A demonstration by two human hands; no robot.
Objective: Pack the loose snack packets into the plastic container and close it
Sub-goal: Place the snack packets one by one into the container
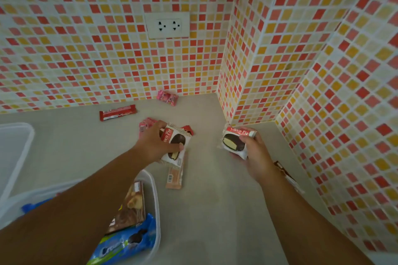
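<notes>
In front of me a grey desk [215, 211] runs back to a wall of small mosaic tiles [86, 49] in red, orange, pink and cream with white grout. On the far wall sits a white double socket [167, 25]. To my right a tiled pillar [247, 60] juts out toward me, and the tiled wall carries on along the right side.

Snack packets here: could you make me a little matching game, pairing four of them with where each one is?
Things:
1. Blue cream biscuit pack
2. Long red bar
3. Pink packet
4. Choco Pie with its red band on top

Places:
A. Against the tiled wall, below the socket
B. In the right hand
C. Inside the plastic container
D. Flat on the counter, left of the pink one

Pairs: 1-C, 2-D, 3-A, 4-B
</notes>
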